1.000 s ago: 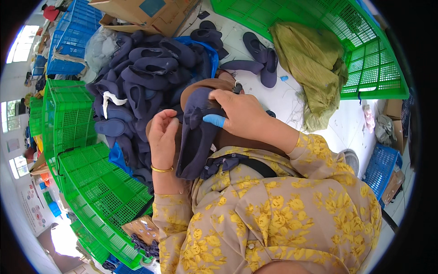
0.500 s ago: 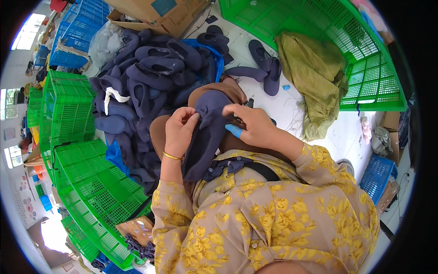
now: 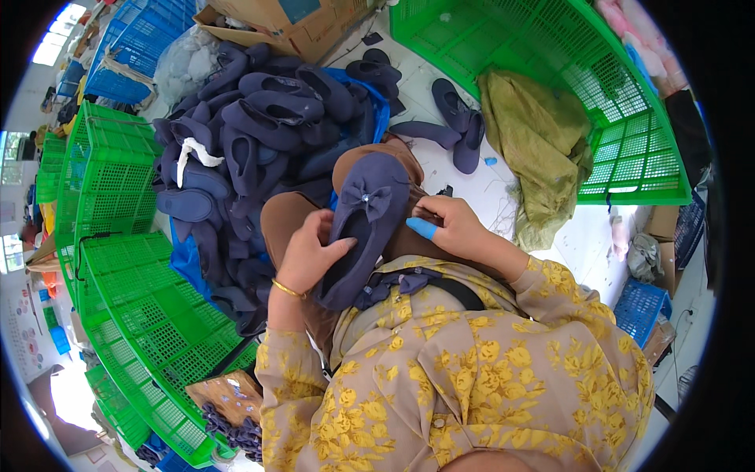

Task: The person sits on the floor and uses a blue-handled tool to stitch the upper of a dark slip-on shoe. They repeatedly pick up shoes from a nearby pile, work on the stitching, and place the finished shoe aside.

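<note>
A dark navy slip-on shoe [image 3: 382, 224] lies over my lap, toe pointing away from me. On its vamp sits a matching fabric bow [image 3: 379, 197] with a small shiny stone at the centre. My left hand [image 3: 305, 250] grips the shoe's left side, thumb over the rim of the opening. Just off the right side of the shoe is my right hand [image 3: 460, 226], its fingers curled together and a blue wrap on the thumb. What those fingers pinch, if anything, is too small to make out. More navy bows [image 3: 393, 288] rest at my waist.
A large heap of navy shoes [image 3: 263, 118] lies ahead and left on blue sheeting. Green crates [image 3: 149, 315] stand at left, another green crate [image 3: 637, 157] at far right. An olive sack [image 3: 535, 141] and a few loose shoes [image 3: 468, 141] lie on the white floor.
My left hand has slid from the bow back to the shoe's side. My right hand has drawn a little right and nearer me. The bow is now uncovered and spread flat.
</note>
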Available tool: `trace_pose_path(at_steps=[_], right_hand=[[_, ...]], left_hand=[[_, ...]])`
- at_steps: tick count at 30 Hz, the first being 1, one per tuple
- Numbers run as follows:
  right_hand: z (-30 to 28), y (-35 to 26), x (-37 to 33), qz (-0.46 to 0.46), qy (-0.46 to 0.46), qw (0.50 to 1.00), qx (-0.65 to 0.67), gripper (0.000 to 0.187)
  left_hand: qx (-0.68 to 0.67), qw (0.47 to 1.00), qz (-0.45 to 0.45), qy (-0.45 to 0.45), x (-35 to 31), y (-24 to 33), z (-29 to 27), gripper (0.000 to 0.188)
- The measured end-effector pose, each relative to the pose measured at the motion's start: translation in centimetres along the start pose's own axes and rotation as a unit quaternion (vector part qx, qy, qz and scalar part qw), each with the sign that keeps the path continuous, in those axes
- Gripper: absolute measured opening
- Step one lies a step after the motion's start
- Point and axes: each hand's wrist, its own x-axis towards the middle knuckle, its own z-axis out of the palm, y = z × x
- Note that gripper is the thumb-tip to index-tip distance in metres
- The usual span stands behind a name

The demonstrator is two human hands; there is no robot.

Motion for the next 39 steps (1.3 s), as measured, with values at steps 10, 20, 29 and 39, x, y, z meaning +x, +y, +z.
trace_pose_path(at_steps=[10, 20, 29, 39], right_hand=[[1.9, -2.2, 2.1, 0.012, 0.058, 0.990, 0.129, 0.012], [0.0, -2.0, 2.7, 0.025, 0.076, 0.985, 0.152, 0.012], [0.8, -1.3, 5.2, 0.028, 0.139, 0.980, 0.143, 0.008], [4.2, -2.0, 5.7, -0.063, 0.148, 0.968, -0.192, 0.007]], left_hand=[[-0.214, 0.923, -0.131, 0.292, -7.9, -0.1, -2.5, 0.037], [-0.639, 0.465, 0.246, 0.561, -30.5, -6.2, -25.0, 0.077], [-0.390, 0.731, -0.055, 0.557, -13.5, -12.5, -8.6, 0.013], [0.101, 0.901, -0.341, 0.250, -5.9, -32.2, 1.9, 0.052]])
